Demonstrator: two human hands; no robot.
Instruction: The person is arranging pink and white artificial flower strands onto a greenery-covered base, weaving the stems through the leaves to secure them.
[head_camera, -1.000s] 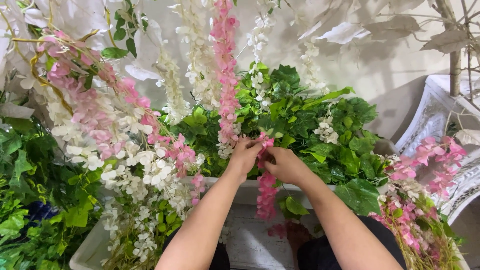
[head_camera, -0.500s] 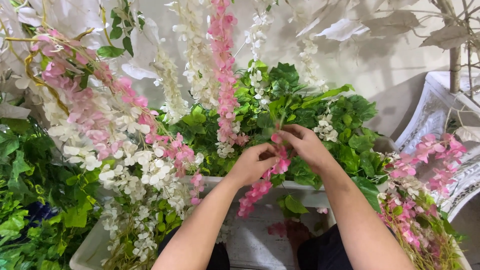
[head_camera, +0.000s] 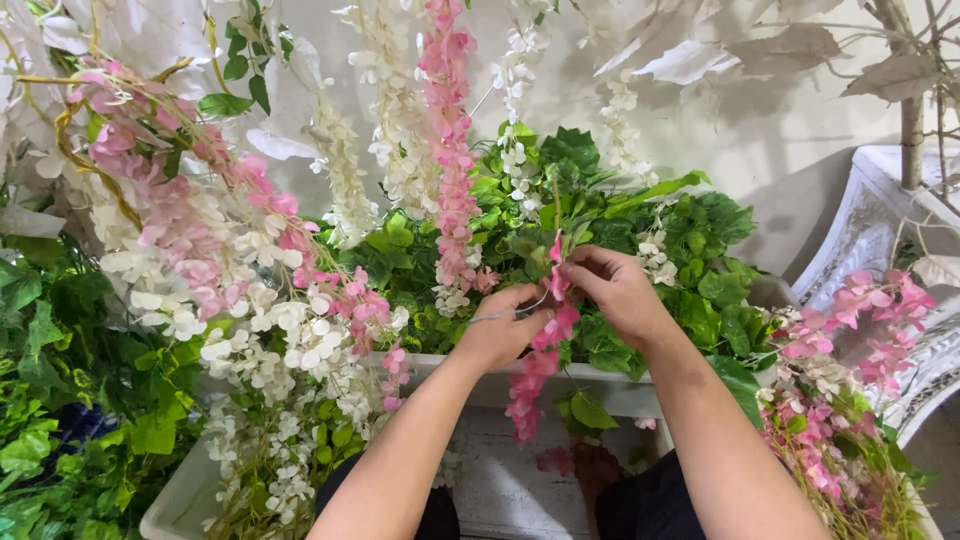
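Two hands meet in front of the bushy green leaf clump (head_camera: 640, 230), both pinching one short strand of pink fabric blossoms (head_camera: 540, 350). The left hand (head_camera: 500, 330) closes its grip on the strand's middle along with a thin grey wire (head_camera: 495, 315); the right hand (head_camera: 615, 290) nips the upper tip. Its long axis runs nearly vertical, tail hanging down past the white trough rim (head_camera: 610, 385) just below the clump. Open room lies only under the forearms. A long pink hanging garland (head_camera: 450, 150) crowds the clump's left side, white blossom sprays (head_camera: 290, 330) further left, a pink spray (head_camera: 860, 320) right.
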